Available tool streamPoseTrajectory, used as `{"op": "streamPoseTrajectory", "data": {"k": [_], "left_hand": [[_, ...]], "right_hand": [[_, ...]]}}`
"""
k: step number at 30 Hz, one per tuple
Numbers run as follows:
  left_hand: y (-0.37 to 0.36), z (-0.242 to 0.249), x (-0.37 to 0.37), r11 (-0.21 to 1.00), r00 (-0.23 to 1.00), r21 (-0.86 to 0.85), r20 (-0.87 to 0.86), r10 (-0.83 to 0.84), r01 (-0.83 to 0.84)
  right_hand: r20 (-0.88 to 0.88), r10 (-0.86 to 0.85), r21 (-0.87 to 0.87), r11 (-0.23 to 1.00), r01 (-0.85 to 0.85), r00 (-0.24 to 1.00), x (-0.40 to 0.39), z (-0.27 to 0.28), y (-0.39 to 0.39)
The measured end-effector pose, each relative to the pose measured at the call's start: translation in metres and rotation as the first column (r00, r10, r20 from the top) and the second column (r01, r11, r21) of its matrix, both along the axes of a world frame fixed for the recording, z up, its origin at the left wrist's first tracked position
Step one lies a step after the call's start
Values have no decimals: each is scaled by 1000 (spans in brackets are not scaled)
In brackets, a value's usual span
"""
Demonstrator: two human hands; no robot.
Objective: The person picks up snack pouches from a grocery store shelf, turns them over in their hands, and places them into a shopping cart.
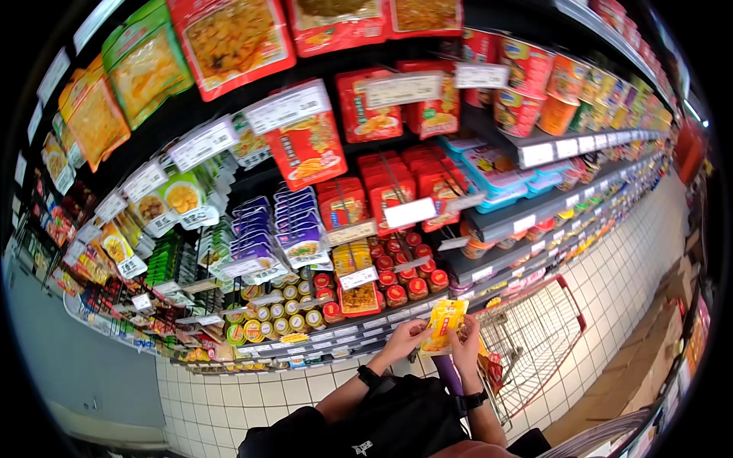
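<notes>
A yellow food packet (pixel 442 324) with red print is held upright in front of my body, above the floor and close to the lower shelf. At its left edge, my left hand (pixel 409 340) pinches it with curled fingers. My right hand (pixel 465 347) grips the right edge, the thumb lying over the front. Each wrist wears a black band. Just beyond the packet stand red-lidded jars (pixel 405 294) and yellow packets (pixel 352 258) on the shelf. What is printed on the held packet is too small to read.
A wire shopping cart (pixel 561 340) with a red-trimmed rim stands at my right, a red packet (pixel 495 372) inside. Shelves ahead carry hanging red pouches (pixel 305 149), purple packets (pixel 256 229) and cup noodles (pixel 519 107). Cardboard boxes (pixel 641 366) line the far right.
</notes>
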State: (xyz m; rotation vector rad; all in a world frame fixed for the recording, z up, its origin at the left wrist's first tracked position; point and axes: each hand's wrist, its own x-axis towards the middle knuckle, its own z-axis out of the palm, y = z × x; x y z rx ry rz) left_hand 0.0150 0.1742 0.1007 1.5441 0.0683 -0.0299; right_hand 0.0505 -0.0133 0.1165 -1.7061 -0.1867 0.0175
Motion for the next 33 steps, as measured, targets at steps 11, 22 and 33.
{"op": "streamPoseTrajectory", "data": {"k": [11,22,33], "left_hand": [[-117,16,13,934,947,-159,16,-322,320],[-210,38,2,797,792,157,110,-601,583],[-245,42,-2,783,768,289,190,-611,551]], "right_hand": [[-176,-48,320,942,103,983,-34,5,-105],[-444,-63,722,565,399,894,-88,0,-161],[-492,-70,810,330,486,868,-122,24,-201]]}}
